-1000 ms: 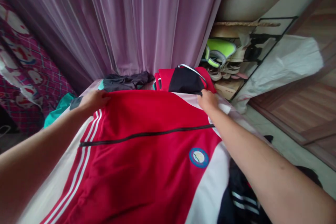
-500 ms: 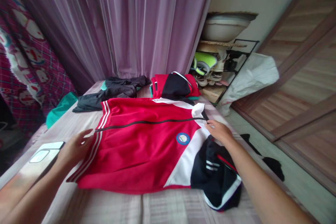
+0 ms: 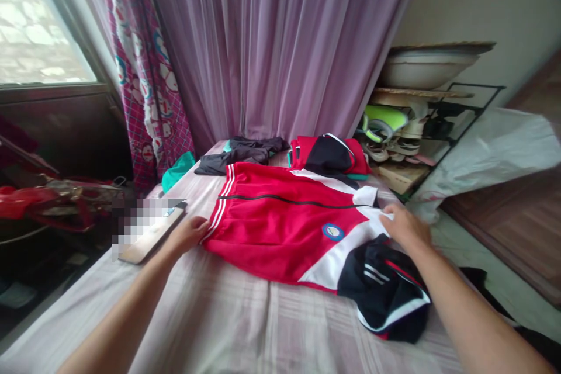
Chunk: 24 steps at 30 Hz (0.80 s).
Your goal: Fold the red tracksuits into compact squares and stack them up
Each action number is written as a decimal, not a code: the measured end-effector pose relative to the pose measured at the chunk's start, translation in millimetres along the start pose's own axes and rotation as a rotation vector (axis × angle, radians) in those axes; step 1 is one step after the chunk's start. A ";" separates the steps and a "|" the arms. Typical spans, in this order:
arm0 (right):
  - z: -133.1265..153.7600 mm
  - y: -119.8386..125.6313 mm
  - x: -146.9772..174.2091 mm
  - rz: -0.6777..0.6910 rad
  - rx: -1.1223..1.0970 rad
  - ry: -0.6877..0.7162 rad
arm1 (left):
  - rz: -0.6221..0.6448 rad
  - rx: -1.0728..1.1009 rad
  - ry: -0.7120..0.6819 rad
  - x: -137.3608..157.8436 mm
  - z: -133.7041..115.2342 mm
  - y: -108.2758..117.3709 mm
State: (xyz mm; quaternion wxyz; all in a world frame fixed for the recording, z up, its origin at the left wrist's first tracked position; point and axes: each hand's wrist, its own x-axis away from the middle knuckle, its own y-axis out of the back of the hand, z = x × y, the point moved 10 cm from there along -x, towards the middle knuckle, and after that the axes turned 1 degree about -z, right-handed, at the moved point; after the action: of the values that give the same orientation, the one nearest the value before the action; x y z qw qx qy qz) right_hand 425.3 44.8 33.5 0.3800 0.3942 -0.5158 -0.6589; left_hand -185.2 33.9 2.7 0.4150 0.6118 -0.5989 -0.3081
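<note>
A red, white and black zip-up jacket [image 3: 267, 219] lies front side up on the bed, its dark zipper closed along its length and a round blue badge on the chest. At the striped hem, my left hand [image 3: 191, 234] is closed on the edge of the cloth. My right hand [image 3: 405, 227] pinches the white cloth beside the collar. One black sleeve [image 3: 381, 286] is bunched near my right forearm. The other sleeve is mostly hidden at the far side.
Behind the jacket lie folded red and black clothes [image 3: 328, 152] and dark clothes [image 3: 241, 155]. A phone [image 3: 151, 236] rests left of my left hand. A shoe rack [image 3: 460, 128] with a basin [image 3: 432, 67] stands right, beside a white bag [image 3: 495, 155].
My left hand has moved from the zipper end of the hem to the near hem corner and closed on it. The hem side is drawn in. The camera view has swung left.
</note>
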 end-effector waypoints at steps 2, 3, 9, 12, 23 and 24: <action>-19.2 3.5 -5.9 -0.056 0.028 -0.061 | -0.014 -0.023 -0.008 0.2 -1.0 -1.7; -29.7 1.5 -7.9 -0.052 0.038 -0.106 | -0.019 -0.046 -0.008 -0.2 -1.8 -3.0; -13.3 7.8 5.8 -0.114 -0.042 -0.011 | 0.083 -0.204 0.039 1.1 -14.2 -14.9; 35.4 16.3 40.3 -0.055 -0.165 0.210 | 0.093 -0.271 0.061 4.0 -22.2 -15.5; 97.1 -10.9 156.7 0.277 -0.033 0.730 | 0.007 -0.074 0.118 9.9 -22.3 -16.3; 97.3 -8.3 157.1 0.276 -0.015 0.741 | 0.013 -0.035 0.127 8.3 -19.5 -15.7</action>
State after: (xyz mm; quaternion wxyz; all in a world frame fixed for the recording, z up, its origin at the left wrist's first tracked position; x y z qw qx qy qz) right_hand 273.0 -59.3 20.6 0.6284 0.5295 -0.3869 -0.4184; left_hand -159.9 27.4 -0.9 0.4646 0.6187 -0.5701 -0.2762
